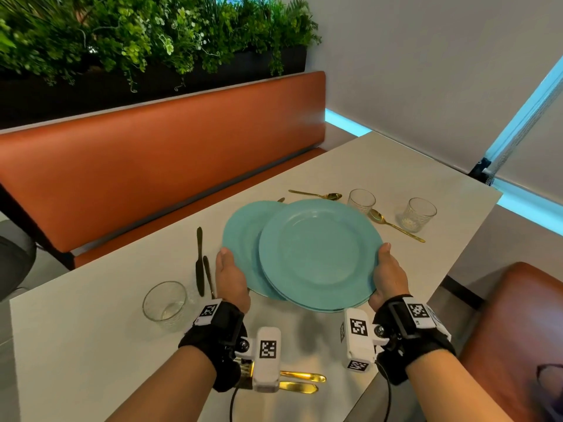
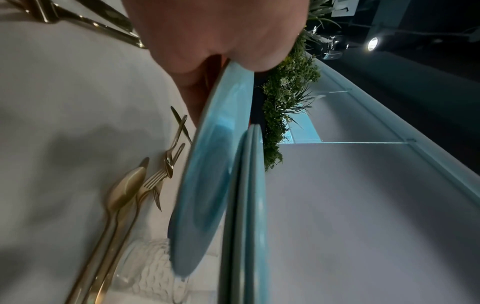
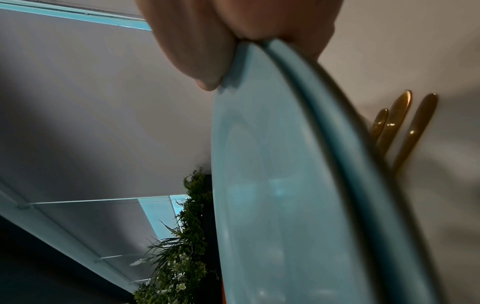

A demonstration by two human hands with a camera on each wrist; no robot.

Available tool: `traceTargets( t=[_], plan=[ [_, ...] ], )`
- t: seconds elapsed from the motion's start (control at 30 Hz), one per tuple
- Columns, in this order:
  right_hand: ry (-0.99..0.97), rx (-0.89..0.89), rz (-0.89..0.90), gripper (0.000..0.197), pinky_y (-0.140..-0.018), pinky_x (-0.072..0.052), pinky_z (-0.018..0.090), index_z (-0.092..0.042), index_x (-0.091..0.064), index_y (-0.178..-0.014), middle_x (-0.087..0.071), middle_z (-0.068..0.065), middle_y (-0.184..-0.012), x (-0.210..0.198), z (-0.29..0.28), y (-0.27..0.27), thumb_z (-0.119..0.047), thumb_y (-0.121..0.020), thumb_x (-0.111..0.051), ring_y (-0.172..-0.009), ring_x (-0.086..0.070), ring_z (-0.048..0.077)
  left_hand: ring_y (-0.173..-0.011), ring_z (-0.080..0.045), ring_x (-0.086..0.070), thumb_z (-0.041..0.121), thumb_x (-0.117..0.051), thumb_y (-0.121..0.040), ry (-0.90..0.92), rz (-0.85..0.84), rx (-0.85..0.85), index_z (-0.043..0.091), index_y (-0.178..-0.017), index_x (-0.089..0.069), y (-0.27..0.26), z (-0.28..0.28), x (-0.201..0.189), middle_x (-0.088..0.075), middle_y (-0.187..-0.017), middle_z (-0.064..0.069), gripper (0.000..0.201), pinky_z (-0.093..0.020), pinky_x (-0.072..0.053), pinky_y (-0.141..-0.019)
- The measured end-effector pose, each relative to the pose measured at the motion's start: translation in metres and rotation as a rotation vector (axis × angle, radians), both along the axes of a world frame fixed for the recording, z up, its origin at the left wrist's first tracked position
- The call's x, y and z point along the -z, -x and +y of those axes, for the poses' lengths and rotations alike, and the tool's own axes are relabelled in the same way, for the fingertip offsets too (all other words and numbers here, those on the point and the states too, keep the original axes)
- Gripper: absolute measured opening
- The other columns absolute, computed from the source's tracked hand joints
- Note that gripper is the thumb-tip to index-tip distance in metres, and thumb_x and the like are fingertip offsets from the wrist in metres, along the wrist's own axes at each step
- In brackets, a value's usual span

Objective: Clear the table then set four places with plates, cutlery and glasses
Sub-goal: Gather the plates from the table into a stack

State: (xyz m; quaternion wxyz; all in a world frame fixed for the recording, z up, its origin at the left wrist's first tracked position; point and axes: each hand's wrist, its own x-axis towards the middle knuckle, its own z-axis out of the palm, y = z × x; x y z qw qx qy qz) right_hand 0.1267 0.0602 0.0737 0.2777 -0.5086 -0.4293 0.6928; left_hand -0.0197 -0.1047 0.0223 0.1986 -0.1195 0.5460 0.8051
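Several turquoise plates hang just above the white table [image 1: 91,345]. My left hand [image 1: 227,263] pinches the left rim of the lowest plate [image 1: 242,239], thumb on top; it sticks out to the left. My right hand [image 1: 385,260] grips the right rim of the plates stacked on it [image 1: 316,254]. The left wrist view shows my left hand [image 2: 215,41] on that lowest plate [image 2: 207,185], with two more rims [image 2: 249,205] beside it. In the right wrist view my right hand [image 3: 233,30] clamps two plate rims [image 3: 285,185].
Three glasses stand on the table: near left [image 1: 164,303] and two at the far right [image 1: 361,201] [image 1: 419,214]. Two gold spoons [image 1: 323,195] [image 1: 393,225] and two dark knives [image 1: 199,260] lie around. Gold cutlery [image 1: 301,382] lies near the front edge. An orange bench [image 1: 152,178] runs behind.
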Motion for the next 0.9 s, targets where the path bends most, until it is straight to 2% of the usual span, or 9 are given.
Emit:
traceTargets(
  t=[0.2, 0.3, 0.4, 0.5, 0.57, 0.63, 0.7, 0.83, 0.9],
  plan=[
    [-0.036, -0.022, -0.089, 0.049, -0.095, -0.049, 0.044, -0.014, -0.051, -0.129, -0.060, 0.006, -0.122, 0.007, -0.019, 0.000, -0.047, -0.099, -0.033, -0.103, -0.059, 0.027, -0.121, -0.029, -0.053, 0.035, -0.024, -0.103, -0.041, -0.029, 0.108, 0.017, -0.137, -0.043, -0.011, -0.012, -0.013, -0.055, -0.134, -0.010, 0.043, -0.047, -0.040, -0.107],
    [-0.092, -0.012, -0.149, 0.048, -0.092, -0.046, 0.038, -0.009, -0.050, -0.129, -0.055, 0.006, -0.117, 0.007, -0.018, 0.000, -0.043, -0.100, -0.032, -0.101, -0.053, 0.025, -0.114, -0.028, -0.055, 0.035, -0.024, -0.103, -0.053, -0.042, 0.130, 0.019, -0.134, -0.045, -0.013, -0.012, -0.013, -0.056, -0.130, -0.008, 0.040, -0.041, -0.045, -0.099],
    [-0.160, -0.025, -0.181, 0.045, -0.083, -0.039, 0.031, -0.006, -0.052, -0.126, -0.050, 0.004, -0.109, 0.004, -0.022, 0.001, -0.038, -0.101, -0.033, -0.097, -0.048, 0.023, -0.112, -0.028, -0.055, 0.034, -0.026, -0.103, -0.059, -0.077, 0.130, 0.021, -0.131, -0.047, -0.016, -0.018, -0.014, -0.057, -0.128, -0.010, 0.037, -0.044, -0.044, -0.101],
    [-0.162, -0.050, -0.157, 0.041, -0.091, -0.044, 0.035, -0.010, -0.054, -0.126, -0.054, 0.003, -0.110, 0.005, -0.032, 0.010, -0.037, -0.100, -0.037, -0.100, -0.052, 0.024, -0.104, -0.025, -0.056, 0.033, -0.027, -0.102, -0.060, -0.083, 0.162, 0.020, -0.115, -0.057, -0.016, -0.027, -0.011, -0.060, -0.119, -0.012, 0.035, -0.042, -0.046, -0.094],
    [-0.129, -0.072, -0.119, 0.034, -0.099, -0.045, 0.041, -0.016, -0.059, -0.113, -0.059, 0.003, -0.112, 0.009, -0.038, 0.016, -0.039, -0.098, -0.040, -0.105, -0.056, 0.025, -0.094, -0.023, -0.059, 0.033, -0.029, -0.101, -0.056, -0.082, 0.155, 0.020, -0.106, -0.060, -0.016, -0.031, -0.012, -0.063, -0.109, -0.010, 0.034, -0.037, -0.049, -0.084],
    [-0.090, -0.100, -0.073, 0.027, -0.100, -0.046, 0.047, -0.022, -0.063, -0.092, -0.064, 0.005, -0.109, 0.010, -0.044, 0.022, -0.039, -0.096, -0.042, -0.106, -0.060, 0.028, -0.083, -0.019, -0.060, 0.034, -0.031, -0.101, -0.070, -0.091, 0.152, 0.014, -0.118, -0.059, -0.015, -0.034, -0.016, -0.065, -0.101, -0.005, 0.038, -0.031, -0.050, -0.074],
    [-0.085, -0.129, -0.071, 0.027, -0.091, -0.049, 0.040, -0.019, -0.063, -0.088, -0.065, 0.007, -0.104, 0.009, -0.049, 0.029, -0.032, -0.097, -0.041, -0.098, -0.060, 0.027, -0.078, -0.017, -0.060, 0.038, -0.028, -0.102, -0.056, -0.096, 0.124, 0.011, -0.120, -0.057, -0.010, -0.038, -0.018, -0.064, -0.101, -0.006, 0.043, -0.028, -0.048, -0.070],
    [-0.178, -0.182, -0.137, 0.030, -0.065, -0.044, 0.026, -0.003, -0.059, -0.108, -0.059, 0.015, -0.103, 0.004, -0.055, 0.054, -0.020, -0.098, -0.036, -0.089, -0.052, 0.023, -0.098, -0.026, -0.063, 0.053, -0.021, -0.098, 0.015, -0.066, 0.145, 0.013, -0.113, -0.062, 0.005, -0.052, -0.028, -0.067, -0.111, -0.009, 0.059, -0.033, -0.050, -0.085],
    [-0.254, -0.252, -0.191, 0.033, -0.065, -0.045, 0.021, 0.004, -0.056, -0.115, -0.056, 0.019, -0.102, 0.003, -0.061, 0.075, -0.018, -0.099, -0.036, -0.087, -0.049, 0.022, -0.106, -0.026, -0.060, 0.050, -0.025, -0.099, 0.121, -0.010, 0.128, 0.013, -0.112, -0.062, 0.018, -0.067, -0.038, -0.064, -0.117, -0.008, 0.054, -0.041, -0.046, -0.097]
  ],
)
